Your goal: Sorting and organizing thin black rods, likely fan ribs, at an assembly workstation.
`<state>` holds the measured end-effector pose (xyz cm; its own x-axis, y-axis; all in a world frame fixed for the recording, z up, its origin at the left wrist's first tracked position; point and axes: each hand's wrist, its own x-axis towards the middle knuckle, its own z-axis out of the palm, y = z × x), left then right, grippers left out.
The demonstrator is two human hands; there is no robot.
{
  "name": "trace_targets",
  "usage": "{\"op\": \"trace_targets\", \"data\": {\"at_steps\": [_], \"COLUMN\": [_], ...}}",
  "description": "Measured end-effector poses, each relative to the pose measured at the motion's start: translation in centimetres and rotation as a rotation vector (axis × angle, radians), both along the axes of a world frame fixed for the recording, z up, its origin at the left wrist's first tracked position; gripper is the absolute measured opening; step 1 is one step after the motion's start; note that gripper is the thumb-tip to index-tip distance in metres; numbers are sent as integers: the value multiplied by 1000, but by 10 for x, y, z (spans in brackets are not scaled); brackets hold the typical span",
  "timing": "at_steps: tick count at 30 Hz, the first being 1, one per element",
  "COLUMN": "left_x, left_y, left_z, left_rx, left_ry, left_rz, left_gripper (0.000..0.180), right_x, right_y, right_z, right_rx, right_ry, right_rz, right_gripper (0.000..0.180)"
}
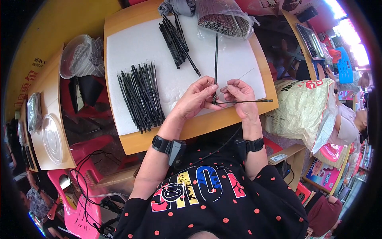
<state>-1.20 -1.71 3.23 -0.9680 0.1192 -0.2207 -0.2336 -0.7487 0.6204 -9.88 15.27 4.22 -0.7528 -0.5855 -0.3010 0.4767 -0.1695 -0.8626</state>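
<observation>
Near the front right of a white foam sheet point(175, 85), my left hand point(197, 96) pinches a thin black rod point(216, 57) that points away from me. A second thin black rod point(254, 101) runs rightward from the left fingertips, passing under my right hand point(241, 95). The right fingers are pinched together beside the left ones, and a fine wire point(246, 74) sticks out from them to the far right. The fingers hide where the rods meet. To the left lies a wide bundle of black rods point(139, 97); a smaller pile of black rods point(173, 42) lies farther back.
A clear plastic bag point(227, 20) full of thin strands lies at the table's point(135, 145) far edge, beside grey cloth point(177, 7). A large woven sack point(302, 113) stands at the right. Pink chairs point(85, 207), a side table point(65, 149) and people surround this place.
</observation>
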Motion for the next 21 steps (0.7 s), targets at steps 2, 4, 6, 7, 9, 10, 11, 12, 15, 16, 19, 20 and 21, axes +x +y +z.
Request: {"op": "trace_targets", "data": {"at_steps": [2,4,6,7,9,10,11,12,15,16,19,20,21], "left_x": [0,0,0,0,-1,-1,0,0,0,0,0,0,0], "left_y": [0,1,1,1,1,2,1,1,1,1,0,1,2], "left_z": [0,0,2,3,-1,-3,-5,-6,-3,-1,-5,-5,-5], "left_rx": [-14,-14,-19,-24,-14,-4,-5,10,13,2,-15,-16,-50], "left_ry": [3,9,7,5,13,21,21,33,36,27,44,45,53], "left_rz": [-8,-5,-8,-10,3,17,18,20,21,20,3,3,-32], "left_gripper": [20,20,19,19,18,18,18,18,18,18,17,17,17], "right_x": [0,0,-1,-1,-1,-1,-1,-2,-2,-2,0,2,2], "right_y": [1,0,0,0,0,-1,-1,-1,1,1,0,0,-1], "right_z": [0,-1,-2,-3,-3,-2,-2,-3,-6,-6,-7,-6,-5], "right_rx": [11,17,22,28,33,41,50,50,32,26,15,10,10], "right_ry": [-3,1,5,7,9,-5,-18,-18,-30,-15,22,43,45], "right_rz": [2,0,-2,-3,-2,-7,-12,-12,-19,-23,-59,-90,-91], "right_gripper": [17,17,17,17,17,17,17,17,17,17,17,18,18]}}
